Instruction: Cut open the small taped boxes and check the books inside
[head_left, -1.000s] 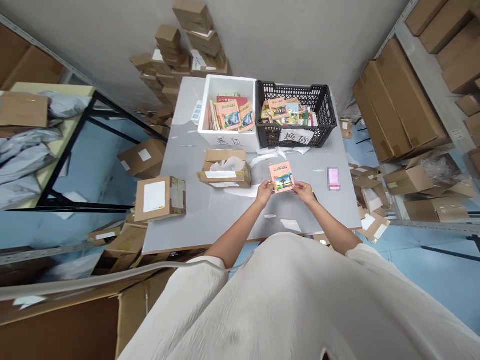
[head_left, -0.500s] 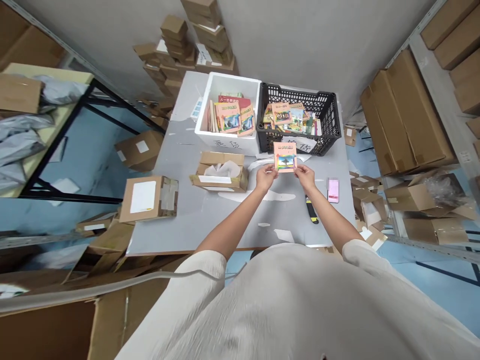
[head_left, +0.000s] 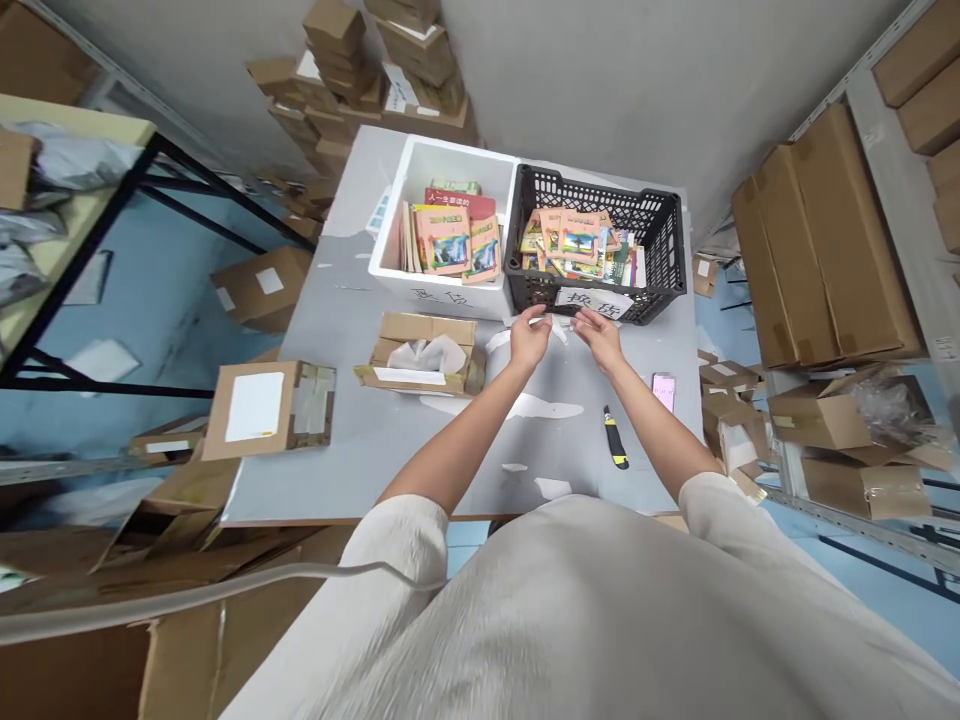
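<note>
Both my hands are empty above the grey table, just in front of the black plastic crate (head_left: 667,250). My left hand (head_left: 529,340) is open near the crate's front left corner, fingers curved and apart. Close to the paper label (head_left: 594,302) on the crate's front is my right hand (head_left: 598,338), also open. Inside the crate a pink booklet (head_left: 580,238) with a tree picture lies on top of other booklets. To its left stands a white foam box (head_left: 390,225) holding several books, among them pink booklets (head_left: 448,240) with a waterfall picture.
An open small carton (head_left: 427,355) with white paper inside and a closed carton (head_left: 255,410) stand on the table's left. A black and yellow utility knife (head_left: 615,438) and a phone (head_left: 663,390) lie at right. Shelves with cartons (head_left: 832,240) flank the table.
The pink booklet with the tree picture has left my hands and now lies in the black crate. My fingers have opened. The view has shifted slightly.
</note>
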